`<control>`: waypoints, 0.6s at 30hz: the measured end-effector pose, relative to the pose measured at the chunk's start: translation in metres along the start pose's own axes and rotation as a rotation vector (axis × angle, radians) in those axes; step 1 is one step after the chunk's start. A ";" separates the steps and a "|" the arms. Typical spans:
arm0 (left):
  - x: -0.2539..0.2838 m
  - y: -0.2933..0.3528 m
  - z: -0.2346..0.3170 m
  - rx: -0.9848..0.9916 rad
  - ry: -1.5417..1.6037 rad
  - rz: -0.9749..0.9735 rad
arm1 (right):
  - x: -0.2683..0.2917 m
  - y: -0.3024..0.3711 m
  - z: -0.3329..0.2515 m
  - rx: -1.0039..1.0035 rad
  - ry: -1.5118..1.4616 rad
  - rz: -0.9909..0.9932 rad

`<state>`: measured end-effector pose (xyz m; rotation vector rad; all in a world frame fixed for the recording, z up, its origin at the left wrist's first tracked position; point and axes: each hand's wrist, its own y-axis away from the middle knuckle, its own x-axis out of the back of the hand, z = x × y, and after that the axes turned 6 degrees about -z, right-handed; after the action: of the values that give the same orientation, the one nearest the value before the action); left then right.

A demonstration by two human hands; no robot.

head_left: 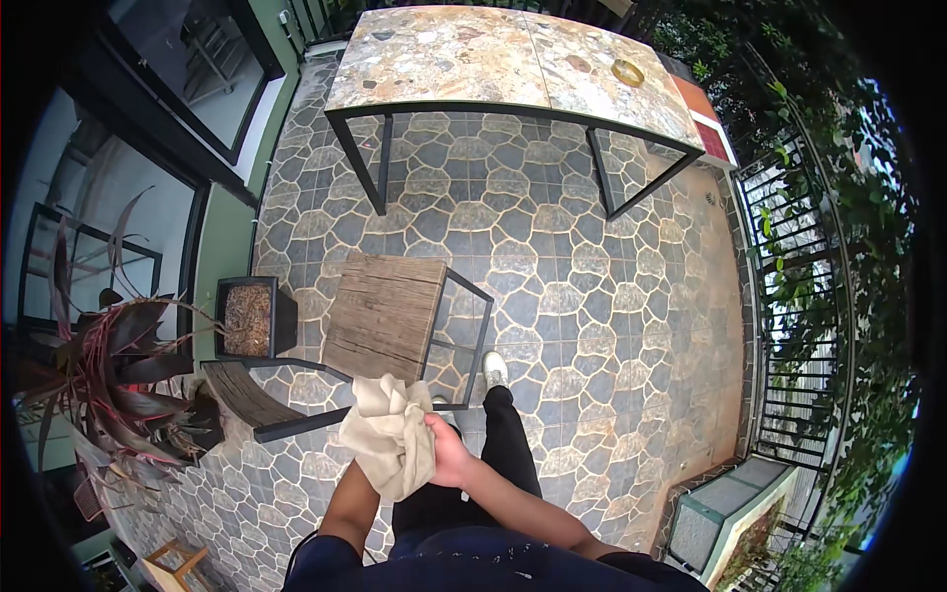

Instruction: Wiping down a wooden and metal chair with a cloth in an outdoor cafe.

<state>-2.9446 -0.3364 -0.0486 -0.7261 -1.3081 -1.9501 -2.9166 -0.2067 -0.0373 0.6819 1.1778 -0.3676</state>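
A crumpled beige cloth [390, 444] is bunched up in front of my body. My right hand [452, 456] grips its right edge, with the thumb lying against the folds. My left forearm [351, 505] reaches up behind the cloth, which hides the left hand and its fingers. Just beyond the cloth stands a chair with a wooden plank seat [383, 311] and a dark metal frame. Its curved wooden backrest [252, 397] lies to the left of my hands.
Farther ahead is a stone-topped table [444, 61] with dark metal legs and a yellowish round dish [627, 73]. On the left are a soil-filled planter [247, 318] and a reddish leafy plant [123, 365]. A railing [789, 257] borders the right of the stone-patterned floor [592, 355].
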 end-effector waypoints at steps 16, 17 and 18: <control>-0.164 0.005 -0.004 -0.432 0.445 -0.085 | 0.021 -0.008 0.040 0.237 0.269 0.436; -0.181 0.016 0.006 -0.462 0.463 -0.090 | 0.046 -0.013 0.033 0.352 0.373 0.539; -0.191 0.012 0.011 -0.493 0.481 -0.095 | 0.070 -0.013 0.030 0.468 0.476 0.639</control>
<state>-2.8158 -0.2871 -0.1820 -0.3738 -0.5877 -2.3658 -2.8778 -0.2310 -0.0993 1.5651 1.2477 0.0799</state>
